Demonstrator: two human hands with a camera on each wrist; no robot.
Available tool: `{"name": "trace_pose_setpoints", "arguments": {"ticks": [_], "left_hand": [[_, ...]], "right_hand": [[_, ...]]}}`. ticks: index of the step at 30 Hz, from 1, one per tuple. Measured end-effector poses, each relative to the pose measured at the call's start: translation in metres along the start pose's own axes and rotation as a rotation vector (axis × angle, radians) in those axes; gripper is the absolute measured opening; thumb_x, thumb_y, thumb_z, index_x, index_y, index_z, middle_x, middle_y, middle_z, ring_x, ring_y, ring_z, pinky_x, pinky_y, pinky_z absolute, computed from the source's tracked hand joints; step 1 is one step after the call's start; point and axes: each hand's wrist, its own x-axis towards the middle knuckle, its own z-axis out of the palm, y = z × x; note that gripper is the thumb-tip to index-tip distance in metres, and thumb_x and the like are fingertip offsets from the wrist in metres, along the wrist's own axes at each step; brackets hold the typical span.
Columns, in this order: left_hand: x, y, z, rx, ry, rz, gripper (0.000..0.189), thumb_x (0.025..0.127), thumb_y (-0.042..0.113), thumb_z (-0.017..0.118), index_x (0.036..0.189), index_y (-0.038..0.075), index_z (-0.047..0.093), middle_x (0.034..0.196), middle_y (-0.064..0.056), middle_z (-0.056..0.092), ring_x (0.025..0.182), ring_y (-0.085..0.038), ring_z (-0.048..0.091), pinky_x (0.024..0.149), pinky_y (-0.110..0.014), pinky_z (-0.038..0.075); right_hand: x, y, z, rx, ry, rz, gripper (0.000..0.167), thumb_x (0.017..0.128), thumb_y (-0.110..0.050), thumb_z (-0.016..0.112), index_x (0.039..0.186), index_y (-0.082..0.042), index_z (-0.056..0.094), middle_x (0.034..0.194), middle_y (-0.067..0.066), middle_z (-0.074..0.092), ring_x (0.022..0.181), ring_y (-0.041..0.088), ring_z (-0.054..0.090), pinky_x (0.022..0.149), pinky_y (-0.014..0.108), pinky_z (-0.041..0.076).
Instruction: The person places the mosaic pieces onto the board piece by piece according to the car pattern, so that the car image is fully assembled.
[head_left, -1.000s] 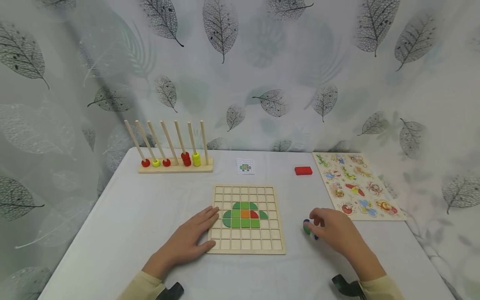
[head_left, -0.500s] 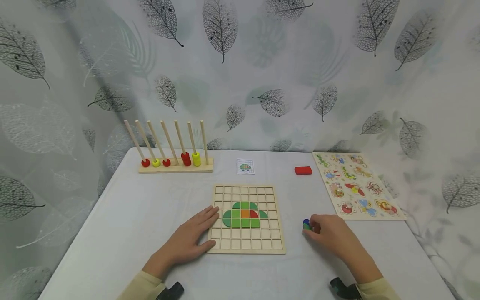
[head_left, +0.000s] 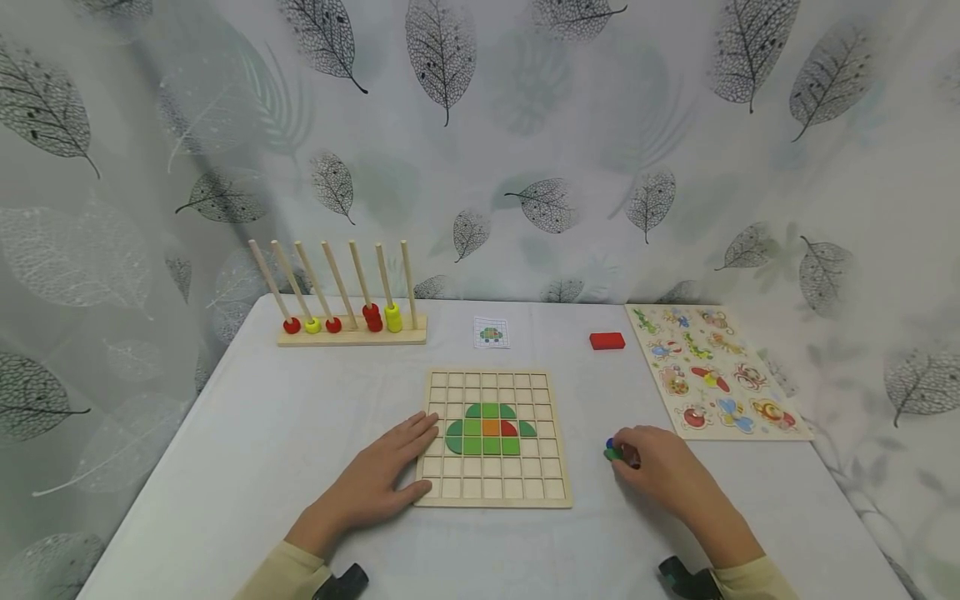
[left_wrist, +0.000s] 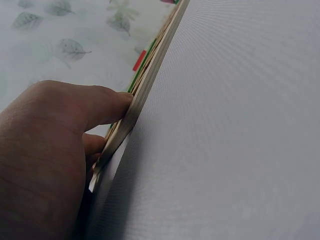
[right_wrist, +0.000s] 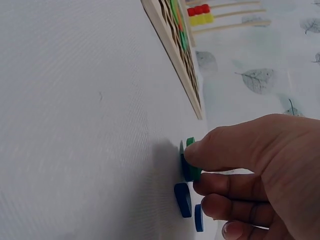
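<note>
My left hand rests on the left edge of a wooden grid board, its fingers straight and spread. In the left wrist view its thumb lies against the board's edge. Green quarter-round and square tiles, an orange square and a red rounded tile fill the board's middle. To the right of the board, my right hand pinches a small green piece between thumb and finger, close over the table. Blue pieces lie just beside and under its fingers.
A peg rack with red and yellow beads stands at the back left. Behind the board lies a small pattern card. A red block sits at the back right, near an animal puzzle board.
My right hand has lowered onto the small pieces, and its thumb and finger have closed on the green one. My left hand and the grid board have stayed in place.
</note>
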Motion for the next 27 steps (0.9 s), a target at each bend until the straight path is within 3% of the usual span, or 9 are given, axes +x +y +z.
{"name": "trace_pose_setpoints", "arguments": {"ticks": [3,11,27], "left_hand": [[0.0002,0.0004,-0.0005,0.000,0.000,0.001,0.077,0.100,0.039,0.072,0.164,0.005,0.047,0.174,-0.005,0.037,0.161,-0.028,0.030,0.124,-0.056,0.036],[0.0003,-0.0003,-0.0002,0.007,-0.003,-0.002,0.076,0.100,0.041,0.071,0.164,0.006,0.048,0.174,-0.004,0.037,0.162,-0.026,0.029,0.124,-0.055,0.036],[0.0004,-0.0021,0.0011,0.005,-0.018,-0.024,0.077,0.101,0.042,0.071,0.165,0.008,0.047,0.176,0.000,0.034,0.162,-0.023,0.027,0.125,-0.054,0.034]], "right_hand": [[-0.0008,0.0010,0.0002,-0.006,0.019,-0.004,0.024,0.086,-0.016,0.091,0.106,-0.010,0.077,0.087,-0.006,0.068,0.080,0.013,0.061,0.078,0.040,0.060],[0.0031,-0.0003,0.0026,-0.033,0.036,0.045,0.028,0.088,-0.031,0.092,0.090,-0.014,0.071,0.073,-0.005,0.056,0.070,0.016,0.051,0.063,0.035,0.046],[0.0033,0.0065,0.0066,-0.114,0.100,-0.064,0.023,0.084,-0.024,0.091,0.102,-0.015,0.081,0.090,-0.007,0.066,0.082,0.015,0.059,0.076,0.039,0.060]]}}
